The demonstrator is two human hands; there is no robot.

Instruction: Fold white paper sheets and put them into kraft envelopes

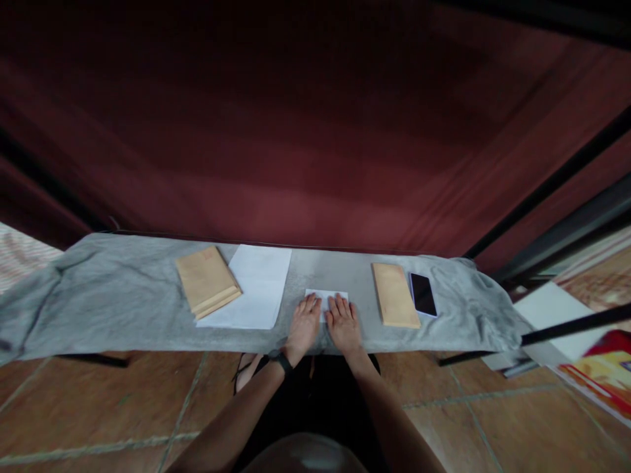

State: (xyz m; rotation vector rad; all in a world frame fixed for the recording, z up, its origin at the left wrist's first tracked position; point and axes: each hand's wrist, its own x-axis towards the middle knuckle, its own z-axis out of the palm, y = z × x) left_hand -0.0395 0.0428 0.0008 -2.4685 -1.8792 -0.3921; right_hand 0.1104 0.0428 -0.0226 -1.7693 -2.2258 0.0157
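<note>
A small white sheet of paper (325, 293), which looks folded, lies on the grey cloth in front of me. My left hand (304, 322) rests flat on its left part, fingers stretched out. On the right part lies my right hand (344, 322), also flat with fingers extended. Both palms hide much of the paper's near side. Left of my hands is a stack of white paper sheets (261, 282), partly covered by several brown envelopes (206, 276). To the right, another stack of brown envelopes (395, 294) sits beside a dark-screened phone (422, 294).
A grey cloth (133, 295) covers the long narrow table, wrinkled at both ends. Behind it rises a dark red panel (296, 164). Black metal bars (576, 325) stand at the right. White boards and a red and yellow package (606, 374) lie at the far right, by the tiled floor (148, 407).
</note>
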